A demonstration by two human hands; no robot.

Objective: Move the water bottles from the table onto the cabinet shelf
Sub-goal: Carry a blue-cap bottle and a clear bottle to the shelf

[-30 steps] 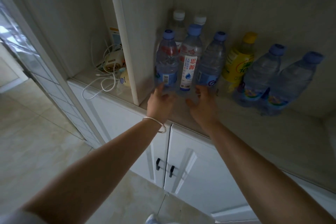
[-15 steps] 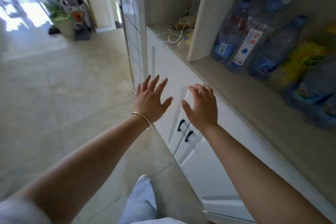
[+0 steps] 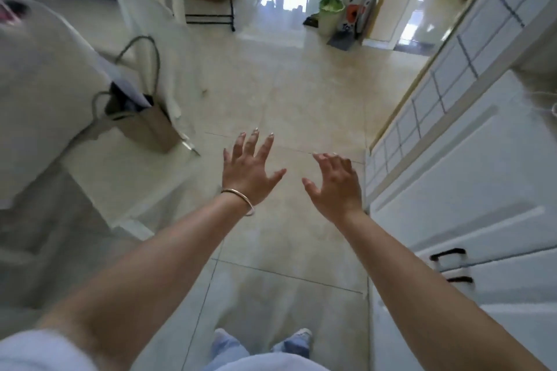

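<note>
My left hand (image 3: 248,170), with a thin bangle on the wrist, is held out over the tiled floor with fingers spread and nothing in it. My right hand (image 3: 336,185) hovers beside it, also empty with fingers apart. The white cabinet (image 3: 470,178) runs along the right edge, its doors with dark handles (image 3: 449,254) facing me. No water bottles and no shelf top are in view. The cloth-covered table (image 3: 45,93) stands at the left, blurred.
A brown bag (image 3: 147,126) with long handles sits on a white covered chair by the table. Ahead lie open tiled floor (image 3: 289,87), a green bucket (image 3: 330,16), a black-framed rack with a box, and another person's legs at the top right.
The view has swung left, away from the cabinet shelf and its bottles, toward the room and table. Both empty hands came off the shelf and now hang over the floor.
</note>
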